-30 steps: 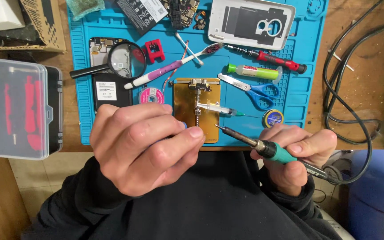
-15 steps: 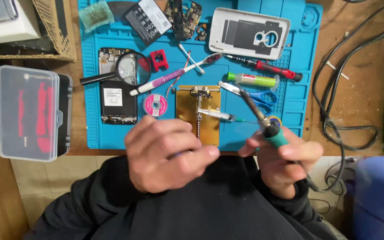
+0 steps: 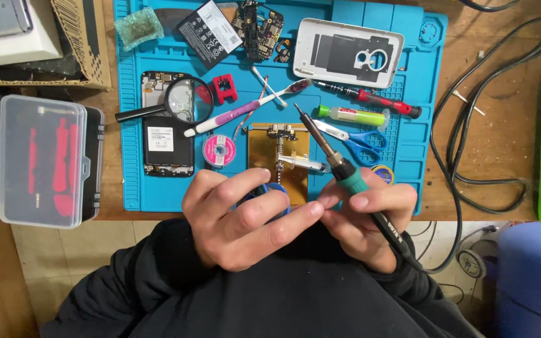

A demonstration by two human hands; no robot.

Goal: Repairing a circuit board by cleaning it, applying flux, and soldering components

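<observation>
My right hand (image 3: 364, 222) grips a soldering iron (image 3: 344, 173) by its green handle. The metal tip points up and left and ends just right of a small circuit board (image 3: 281, 133) clamped on a gold holder plate (image 3: 264, 164). My left hand (image 3: 242, 222) is curled in front of the plate, its fingers around a small blue round object (image 3: 275, 191) that is mostly hidden. The fingertips of both hands touch near the plate's lower edge. A clear syringe (image 3: 302, 163) lies across the plate.
On the blue work mat (image 3: 411, 75) lie a magnifying glass (image 3: 181, 100), an opened phone (image 3: 167, 145), a pink toothbrush (image 3: 239, 112), a pink spool (image 3: 218, 150), blue scissors (image 3: 353, 141), a green tube (image 3: 352, 116), a red screwdriver (image 3: 374, 98) and a white phone cover (image 3: 330, 37). A clear plastic case (image 3: 42, 159) sits left, black cables (image 3: 471, 156) right.
The soldering iron has swung from pointing left to pointing up toward the board. Both hands have come together by the gold plate, and the view has moved closer.
</observation>
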